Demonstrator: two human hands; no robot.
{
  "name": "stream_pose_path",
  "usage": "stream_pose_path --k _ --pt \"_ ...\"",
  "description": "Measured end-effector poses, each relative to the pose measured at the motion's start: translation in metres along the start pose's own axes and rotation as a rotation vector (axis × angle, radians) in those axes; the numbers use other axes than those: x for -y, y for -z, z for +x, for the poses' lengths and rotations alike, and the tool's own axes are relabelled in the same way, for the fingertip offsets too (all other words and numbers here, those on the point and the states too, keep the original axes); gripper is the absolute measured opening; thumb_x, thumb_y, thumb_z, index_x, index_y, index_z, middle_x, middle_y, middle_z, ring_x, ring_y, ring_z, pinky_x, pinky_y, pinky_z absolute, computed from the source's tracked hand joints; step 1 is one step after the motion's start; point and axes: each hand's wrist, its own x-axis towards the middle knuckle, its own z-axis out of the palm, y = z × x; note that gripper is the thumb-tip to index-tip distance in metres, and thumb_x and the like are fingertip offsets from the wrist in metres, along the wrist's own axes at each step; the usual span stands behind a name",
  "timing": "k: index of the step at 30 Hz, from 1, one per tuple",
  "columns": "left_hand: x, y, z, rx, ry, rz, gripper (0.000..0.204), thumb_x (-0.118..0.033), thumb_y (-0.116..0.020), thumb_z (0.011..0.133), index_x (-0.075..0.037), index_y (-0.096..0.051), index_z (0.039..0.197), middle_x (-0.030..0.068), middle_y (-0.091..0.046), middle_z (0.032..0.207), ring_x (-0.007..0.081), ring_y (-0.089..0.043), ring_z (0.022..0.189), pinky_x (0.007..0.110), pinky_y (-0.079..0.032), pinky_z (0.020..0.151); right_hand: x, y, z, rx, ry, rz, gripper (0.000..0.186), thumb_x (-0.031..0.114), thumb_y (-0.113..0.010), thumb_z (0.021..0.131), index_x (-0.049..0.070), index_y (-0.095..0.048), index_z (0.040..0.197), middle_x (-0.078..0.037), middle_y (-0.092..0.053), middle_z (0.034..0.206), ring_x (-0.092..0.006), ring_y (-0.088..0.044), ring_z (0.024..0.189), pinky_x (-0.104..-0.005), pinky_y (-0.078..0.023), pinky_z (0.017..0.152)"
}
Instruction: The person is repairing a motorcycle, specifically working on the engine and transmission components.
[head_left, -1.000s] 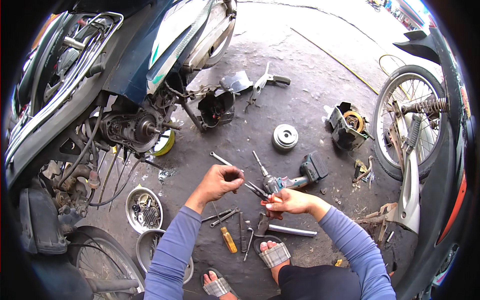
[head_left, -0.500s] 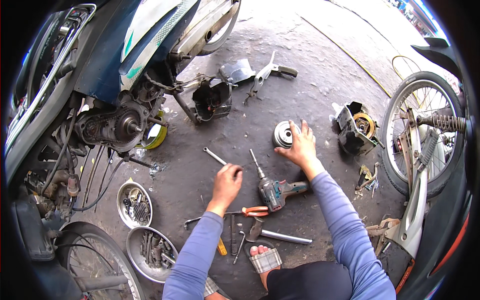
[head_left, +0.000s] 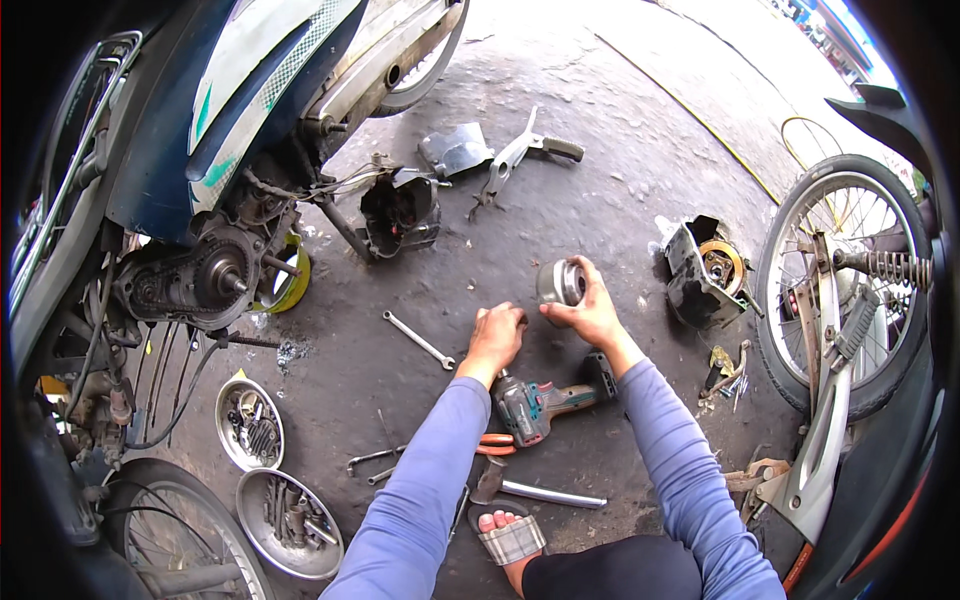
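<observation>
A round metal flywheel rotor (head_left: 551, 283) is tipped on its side in my right hand (head_left: 596, 312), the thumb and fingers gripping its rim. To its left, my left hand (head_left: 494, 338) is closed, with the fingers curled down over the tip of the cordless impact driver (head_left: 537, 408). What those fingers hold, if anything, is hidden. The driver lies on the ground between my forearms, its extension mostly covered by the left hand. A combination wrench (head_left: 418, 339) rests just left of that hand.
Pliers (head_left: 496, 441) and a hammer (head_left: 550, 493) lie near my foot. Metal bowls of parts (head_left: 246, 478) stand left, below a motorcycle's exposed engine (head_left: 205, 275). An engine cover with a copper coil (head_left: 697, 290) sits right, beside a wheel (head_left: 768, 285). A kickstand-like arm (head_left: 508, 168) lies beyond.
My right hand has taken hold of the rotor and tipped it up from lying flat. My left hand has moved right, away from the wrench, to the driver's tip. The view has shifted slightly.
</observation>
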Motion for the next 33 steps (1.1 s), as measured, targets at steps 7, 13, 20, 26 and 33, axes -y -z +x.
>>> stream_pose_path --k 7,13,20,26,33 --pt "-0.066 0.027 -0.009 0.005 0.275 -1.206 0.017 -0.008 -0.066 0.092 0.000 -0.072 0.106 0.0028 -0.071 0.089 0.0074 -0.061 0.076 0.023 -0.050 0.070 -0.014 0.014 -0.029 0.365 -0.067 1.279 0.073 0.027 -0.066 0.079 0.004 -0.038 0.142 -0.013 -0.056 0.127 -0.0243 -0.058 0.116 -0.0408 -0.046 0.102" --pt "-0.079 0.054 -0.032 -0.171 0.305 -1.164 0.020 -0.007 -0.062 0.095 0.002 -0.069 0.111 0.0068 -0.071 0.097 0.0075 -0.061 0.082 0.023 -0.051 0.075 -0.011 0.008 -0.038 0.464 -0.141 1.501 0.069 0.034 -0.067 0.078 0.001 -0.048 0.135 -0.014 -0.063 0.122 -0.0265 -0.061 0.114 -0.0425 -0.046 0.102" --pt "-0.099 0.060 -0.056 -0.339 -0.043 -0.277 0.039 -0.013 -0.064 0.086 0.002 -0.061 0.122 0.0160 -0.057 0.128 0.0342 -0.050 0.121 0.043 -0.040 0.104 0.004 -0.017 -0.030 0.497 -0.063 1.425 0.062 0.037 -0.064 0.081 0.003 -0.054 0.132 -0.014 -0.062 0.126 -0.0261 -0.060 0.117 -0.0410 -0.046 0.103" --pt "-0.101 0.069 -0.064 -0.462 0.079 -0.306 0.047 -0.016 -0.068 0.082 -0.002 -0.058 0.125 0.0168 -0.047 0.134 0.0367 -0.043 0.125 0.048 -0.035 0.106 0.019 -0.027 -0.028 0.357 -0.124 1.455 0.064 0.042 -0.063 0.080 0.003 -0.055 0.130 -0.014 -0.063 0.124 -0.0274 -0.061 0.113 -0.0423 -0.046 0.103" --pt "-0.109 0.071 -0.060 -0.447 -0.018 -0.262 0.048 -0.015 -0.069 0.075 -0.005 -0.059 0.120 0.0120 -0.053 0.124 0.0320 -0.046 0.118 0.045 -0.036 0.101 0.010 -0.025 -0.028 0.407 -0.163 1.490 0.058 0.042 -0.063 0.081 0.001 -0.060 0.122 -0.013 -0.067 0.114 -0.0273 -0.064 0.105 -0.0429 -0.048 0.099"
